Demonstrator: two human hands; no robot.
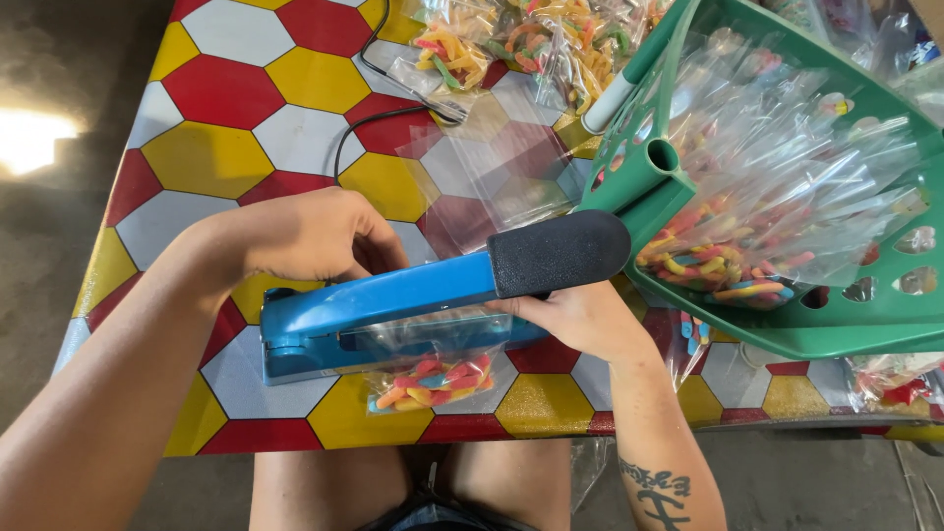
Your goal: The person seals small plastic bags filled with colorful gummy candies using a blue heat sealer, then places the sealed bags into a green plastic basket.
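Observation:
A blue heat sealer [393,295] with a black foam handle [559,252] lies on the hexagon-patterned table [216,93], its arm slightly raised. A clear candy bag [433,379] of coloured gummy worms lies across its bar, with the filled end towards me. My left hand [310,236] rests behind the sealer, fingers curled down at the bag's top edge, fingertips hidden by the arm. My right hand [580,317] sits under the handle and pinches the bag's right side.
A green plastic basket [836,339] at right holds filled candy bags. Empty clear bags [492,172] lie behind the sealer, with more filled bags [521,44] at the far edge. A black cord [364,123] runs across the table. My knees show below the near edge.

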